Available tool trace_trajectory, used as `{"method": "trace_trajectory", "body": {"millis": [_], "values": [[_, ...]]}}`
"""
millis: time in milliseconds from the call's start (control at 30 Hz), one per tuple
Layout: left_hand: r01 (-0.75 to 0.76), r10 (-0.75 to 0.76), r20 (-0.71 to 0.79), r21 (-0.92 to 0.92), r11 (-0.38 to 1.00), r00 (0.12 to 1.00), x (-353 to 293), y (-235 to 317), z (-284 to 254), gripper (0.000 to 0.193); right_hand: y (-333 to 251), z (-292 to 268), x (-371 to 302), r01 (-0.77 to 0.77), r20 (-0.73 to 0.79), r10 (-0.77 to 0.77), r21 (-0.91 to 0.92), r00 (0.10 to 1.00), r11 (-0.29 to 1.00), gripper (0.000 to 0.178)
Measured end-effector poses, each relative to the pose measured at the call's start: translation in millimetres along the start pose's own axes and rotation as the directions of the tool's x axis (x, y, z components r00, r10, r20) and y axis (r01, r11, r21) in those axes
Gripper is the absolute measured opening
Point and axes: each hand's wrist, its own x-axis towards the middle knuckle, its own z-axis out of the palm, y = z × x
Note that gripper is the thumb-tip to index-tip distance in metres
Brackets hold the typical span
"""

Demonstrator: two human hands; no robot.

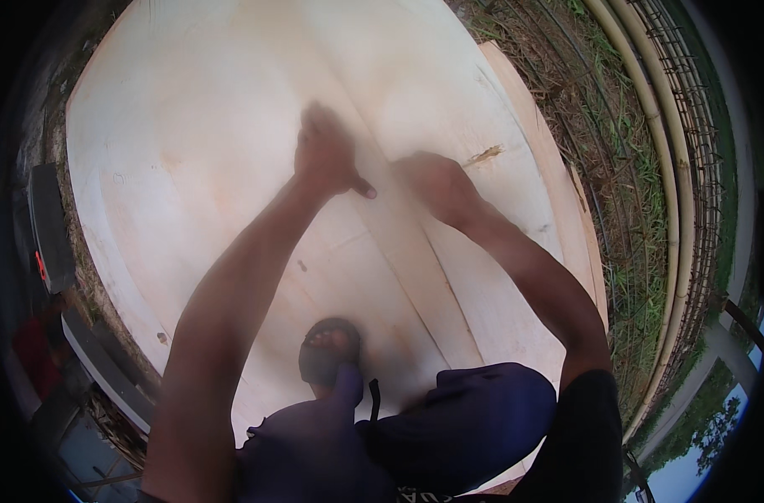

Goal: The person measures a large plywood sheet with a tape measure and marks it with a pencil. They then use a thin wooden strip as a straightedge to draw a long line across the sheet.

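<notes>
A large pale sheet of plywood [189, 151] lies under me, blurred by haze in the picture. A long narrow wooden strip [411, 264] runs diagonally across it between my hands. My left hand [325, 155] rests on or just over the sheet, left of the strip, with its thumb out and its fingers stretched forward; it holds nothing that I can see. At the strip's right edge, my right hand [436, 186] is closed with its fingers curled under. Whatever may be in those fingers is hidden. My sandalled foot [332, 344] stands on the sheet.
Another wooden sheet [504, 71] shows its edge at the right. Beyond it are grass and dry stalks [608, 168], then long bamboo poles [663, 151] and rusty metal rods [705, 168]. A dark grey block-like object [51, 226] stands at the left.
</notes>
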Motion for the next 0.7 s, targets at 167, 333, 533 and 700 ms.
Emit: {"method": "trace_trajectory", "body": {"millis": [167,333,533,700], "values": [[-0.037,0.035,0.043,0.049,0.998,0.998,6.6,6.8,-3.4,0.154,-46.2,-18.2,-165.0,-0.162,0.196,0.169,-0.051,0.966,0.986,0.021],[-0.044,0.036,0.071,0.113,0.993,0.997,21.1,7.1,11.6,0.152,-117.8,-46.5,-307.9,-0.478,0.273,0.464,-0.019,0.843,0.878,0.028],[-0.084,0.094,-0.087,0.111,0.99,0.992,35.5,-20.3,27.8,0.129,-170.7,-54.0,-434.3,-0.635,0.153,0.624,0.033,0.766,0.772,0.027],[-0.064,0.069,-0.051,0.092,0.994,0.996,49.8,-12.5,31.7,0.136,-209.4,-54.4,-490.2,-0.843,-0.127,0.845,0.087,0.519,0.531,0.017]]}}
